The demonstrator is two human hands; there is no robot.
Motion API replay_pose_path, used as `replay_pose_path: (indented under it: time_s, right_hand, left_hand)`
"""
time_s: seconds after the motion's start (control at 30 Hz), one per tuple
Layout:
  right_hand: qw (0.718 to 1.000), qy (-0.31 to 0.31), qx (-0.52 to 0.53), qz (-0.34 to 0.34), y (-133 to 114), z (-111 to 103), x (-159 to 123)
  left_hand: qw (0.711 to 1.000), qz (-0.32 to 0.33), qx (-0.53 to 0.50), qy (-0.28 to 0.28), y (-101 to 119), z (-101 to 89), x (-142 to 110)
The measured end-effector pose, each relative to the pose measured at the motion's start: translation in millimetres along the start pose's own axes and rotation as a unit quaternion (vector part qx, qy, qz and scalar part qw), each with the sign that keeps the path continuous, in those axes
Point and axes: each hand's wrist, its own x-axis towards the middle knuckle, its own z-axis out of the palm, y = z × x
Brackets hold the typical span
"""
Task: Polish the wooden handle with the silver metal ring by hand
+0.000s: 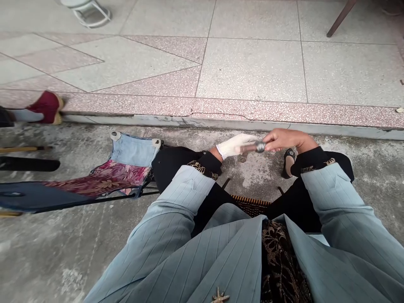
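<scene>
In front of my knees, my left hand [235, 145] wears a white knitted glove and is closed around a short, blurred brownish piece [248, 148]. A grey, wound-looking band [260, 146] sits at the right end of that piece; its exact kind is too small and smeared to tell. My bare right hand [279, 139] meets it from the right, thumb and fingers pinched together at the grey end. Both hands are close together above the concrete ground, the piece spanning the gap between them.
A folding chair [126, 147] with denim and red floral cloth stands at my left. Ahead runs a raised, cracked tiled step [221, 110]. Another person's red shoe [47, 107] rests at its left. A white stool [86, 10] is farther back. My seat's woven edge [252, 204] shows below.
</scene>
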Motion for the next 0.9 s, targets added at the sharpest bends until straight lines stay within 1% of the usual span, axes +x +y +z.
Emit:
replay_pose_path:
  time_s: [0.03,0.07,0.1,0.17,0.2,0.23,0.27,0.3,0.37,0.4,0.47,0.53,0.63,0.7,0.8,0.87,0.9]
  right_hand:
    - [0.999,0.021,0.043,-0.009,1,-5,-4]
    - [0.994,0.065,0.087,-0.015,2,-10,-9]
    - [0.984,0.122,0.128,-0.019,4,-14,-12]
    - [0.951,0.250,0.182,-0.013,9,-21,-17]
    - [0.936,0.300,0.185,0.003,11,-24,-18]
    - [0.927,0.333,0.170,0.030,14,-25,-17]
    - [0.924,0.350,0.138,0.067,17,-26,-15]
    - [0.925,0.351,0.092,0.108,19,-27,-12]
    - [0.930,0.318,-0.019,0.182,21,-25,-4]
    - [0.931,0.291,-0.074,0.207,21,-23,0]
    - [0.935,0.226,-0.156,0.226,20,-19,7]
    - [0.942,0.160,-0.193,0.224,18,-14,12]
    - [0.956,0.077,-0.185,0.215,17,-6,16]
    - [0.967,0.009,-0.166,0.194,16,1,18]
    - [0.977,-0.088,-0.137,0.137,12,12,21]
    - [0.981,-0.130,-0.106,0.095,8,16,20]
    - [0.984,-0.140,-0.085,0.076,6,16,18]
  left_hand:
    - [0.999,-0.019,-0.025,0.009,1,0.7,0]
    - [0.998,-0.037,-0.047,0.013,3,1.4,0]
    - [0.997,-0.053,-0.063,0.013,5,2.1,0]
    - [0.995,-0.060,-0.074,-0.002,10,3.3,-1]
    - [0.996,-0.052,-0.073,-0.013,13,3.7,-1]
    - [0.997,-0.041,-0.068,-0.025,16,4.1,-2]
    - [0.997,-0.029,-0.060,-0.037,18,4.4,-3]
    - [0.998,-0.018,-0.048,-0.048,19,4.4,-3]
    - [0.998,-0.005,-0.023,-0.056,20,3.3,-5]
    - [0.999,-0.005,-0.010,-0.051,19,2.0,-5]
    - [1.000,-0.010,0.014,-0.025,18,-2.4,-7]
    - [0.999,-0.016,0.040,0.010,17,-8.5,-9]
    - [0.997,-0.023,0.071,0.035,18,-16.7,-11]
    - [0.995,-0.023,0.082,0.047,18,-19.3,-12]
    - [0.992,-0.017,0.102,0.073,15,-19.9,-11]
    - [0.990,-0.020,0.112,0.083,12,-20.3,-9]
    - [0.989,-0.024,0.115,0.088,10,-20.8,-8]
